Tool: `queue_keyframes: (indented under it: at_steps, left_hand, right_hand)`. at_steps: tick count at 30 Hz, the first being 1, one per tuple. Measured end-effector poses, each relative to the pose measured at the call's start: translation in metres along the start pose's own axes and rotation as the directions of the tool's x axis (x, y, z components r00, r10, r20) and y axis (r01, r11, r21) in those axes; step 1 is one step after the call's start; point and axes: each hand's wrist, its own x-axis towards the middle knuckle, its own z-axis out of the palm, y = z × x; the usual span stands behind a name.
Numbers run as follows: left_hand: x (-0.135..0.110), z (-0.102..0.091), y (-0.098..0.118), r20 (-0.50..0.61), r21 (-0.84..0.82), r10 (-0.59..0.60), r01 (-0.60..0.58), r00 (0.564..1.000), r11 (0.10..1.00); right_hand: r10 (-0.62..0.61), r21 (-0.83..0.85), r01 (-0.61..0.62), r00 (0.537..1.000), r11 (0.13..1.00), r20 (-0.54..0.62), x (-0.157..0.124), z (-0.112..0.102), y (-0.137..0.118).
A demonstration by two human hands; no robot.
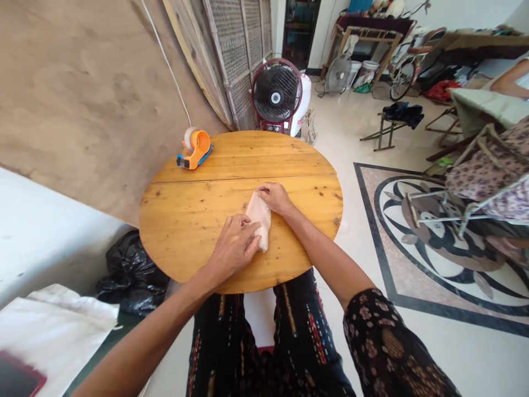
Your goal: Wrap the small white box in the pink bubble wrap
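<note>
A small pale pink folded cloth (259, 219) lies near the middle of the round wooden table (185, 220). The left hand (233, 248) presses flat on its near end. The right hand (276, 197) pinches its far end. It looks mostly folded already. An orange tape dispenser (195, 149) sits far left. No writing can be read.

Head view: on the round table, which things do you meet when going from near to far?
Left hand → pale folded cloth → right hand → orange tape dispenser, then the fan behind the table.
</note>
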Motion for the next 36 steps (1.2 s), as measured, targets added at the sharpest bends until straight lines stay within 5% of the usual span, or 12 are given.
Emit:
queue_keyframes:
  at_steps: [9,21,32,36]
  left_hand:
    - [0.000,-0.003,0.015,-0.063,-0.100,-0.220,0.213,0.974,0.972]
    - [-0.005,-0.011,0.028,0.002,0.117,-0.540,0.536,0.842,0.836]
    - [-0.003,-0.009,0.031,0.032,0.051,-0.569,0.567,0.822,0.822]
    - [-0.006,-0.005,0.032,-0.023,0.077,-0.490,0.490,0.871,0.868]
  right_hand:
    - [0.009,-0.045,-0.008,1.000,0.999,0.009,-0.003,-0.004,-0.007]
    - [0.025,-0.051,-0.024,1.000,0.998,0.004,-0.004,-0.004,-0.009]
    - [0.025,-0.098,-0.025,1.000,0.995,-0.003,-0.011,-0.006,-0.015]
    - [0.020,-0.088,-0.019,1.000,0.996,0.005,-0.012,-0.006,-0.016]
